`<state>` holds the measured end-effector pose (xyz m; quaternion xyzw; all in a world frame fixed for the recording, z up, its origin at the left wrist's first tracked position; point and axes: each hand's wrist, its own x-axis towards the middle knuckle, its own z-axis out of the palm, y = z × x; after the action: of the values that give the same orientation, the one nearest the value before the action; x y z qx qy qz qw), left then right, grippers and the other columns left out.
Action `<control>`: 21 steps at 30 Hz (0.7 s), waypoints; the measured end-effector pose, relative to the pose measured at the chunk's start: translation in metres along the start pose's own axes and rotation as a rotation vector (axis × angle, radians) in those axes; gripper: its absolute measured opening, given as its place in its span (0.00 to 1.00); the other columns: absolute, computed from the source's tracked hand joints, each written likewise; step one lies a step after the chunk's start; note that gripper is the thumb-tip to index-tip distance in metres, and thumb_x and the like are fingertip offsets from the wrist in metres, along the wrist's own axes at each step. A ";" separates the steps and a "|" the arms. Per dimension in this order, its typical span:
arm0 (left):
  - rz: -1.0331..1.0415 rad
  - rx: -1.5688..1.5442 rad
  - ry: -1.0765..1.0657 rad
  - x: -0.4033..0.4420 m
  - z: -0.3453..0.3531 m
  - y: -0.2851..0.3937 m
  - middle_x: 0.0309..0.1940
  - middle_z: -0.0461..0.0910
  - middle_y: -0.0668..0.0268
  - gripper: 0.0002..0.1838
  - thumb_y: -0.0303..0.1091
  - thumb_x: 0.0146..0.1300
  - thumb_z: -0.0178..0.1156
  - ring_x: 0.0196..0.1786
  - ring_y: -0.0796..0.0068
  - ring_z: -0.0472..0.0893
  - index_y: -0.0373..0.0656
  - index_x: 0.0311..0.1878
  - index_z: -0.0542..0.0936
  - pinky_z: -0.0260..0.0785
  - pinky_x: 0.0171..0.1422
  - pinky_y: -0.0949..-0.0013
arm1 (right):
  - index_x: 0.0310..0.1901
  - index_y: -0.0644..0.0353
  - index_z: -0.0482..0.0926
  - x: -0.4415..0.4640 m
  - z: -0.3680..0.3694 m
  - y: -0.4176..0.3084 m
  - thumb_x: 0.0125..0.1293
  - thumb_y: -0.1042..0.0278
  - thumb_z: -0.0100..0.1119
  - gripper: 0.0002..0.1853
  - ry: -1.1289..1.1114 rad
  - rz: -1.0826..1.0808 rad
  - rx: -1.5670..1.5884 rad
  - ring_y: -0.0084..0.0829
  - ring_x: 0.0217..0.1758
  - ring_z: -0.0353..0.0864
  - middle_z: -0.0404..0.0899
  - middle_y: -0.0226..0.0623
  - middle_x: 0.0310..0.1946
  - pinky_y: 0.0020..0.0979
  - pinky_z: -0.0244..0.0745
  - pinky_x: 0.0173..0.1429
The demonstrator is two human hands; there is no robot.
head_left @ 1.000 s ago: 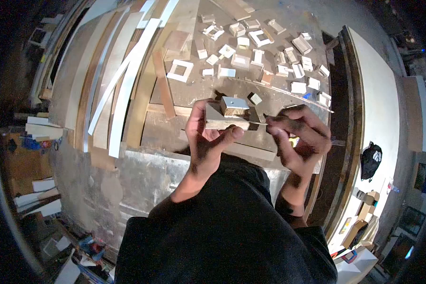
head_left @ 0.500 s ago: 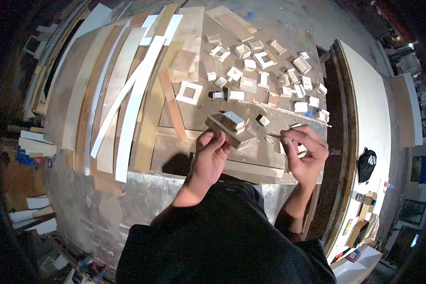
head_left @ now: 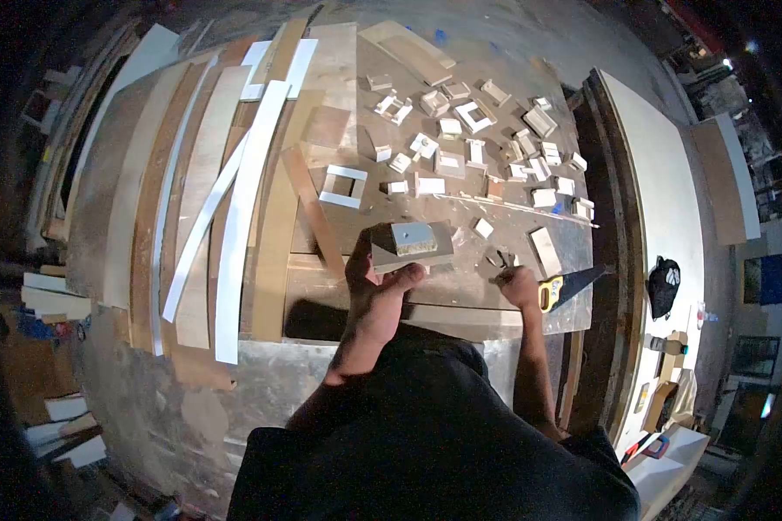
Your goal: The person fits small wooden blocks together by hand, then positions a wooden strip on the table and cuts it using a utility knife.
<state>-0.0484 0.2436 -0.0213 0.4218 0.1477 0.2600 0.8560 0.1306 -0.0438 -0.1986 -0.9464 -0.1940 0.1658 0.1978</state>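
Note:
My left hand is wrapped round a flat wooden piece, with a small grey-topped block on it. My right hand is down at the worktable, its fingers closed beside some small dark items; what they hold, if anything, is too small to name. Just right of that hand lies a handsaw with a yellow handle. A wooden block rests above the saw, and a small pale cube lies between the hands.
Several small wooden assemblies are scattered across the far part of the worktable. Long boards and white strips lie at the left. A white-topped bench at the right carries a black bag.
My right hand has moved down to the tabletop, away from the held wood. My left hand still grips the wooden piece, now tilted differently. The saw has come into clearer view.

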 end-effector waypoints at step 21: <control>-0.071 -0.075 0.152 0.004 -0.030 -0.010 0.55 0.79 0.64 0.24 0.22 0.63 0.65 0.57 0.70 0.77 0.39 0.62 0.72 0.69 0.63 0.65 | 0.62 0.56 0.79 -0.042 0.092 0.058 0.59 0.65 0.67 0.27 0.081 0.168 0.251 0.43 0.49 0.87 0.87 0.46 0.45 0.38 0.80 0.53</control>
<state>-0.0563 0.2604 -0.0478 0.3633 0.2172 0.2662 0.8660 0.0753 -0.0827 -0.2935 -0.9331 -0.0838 0.1663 0.3075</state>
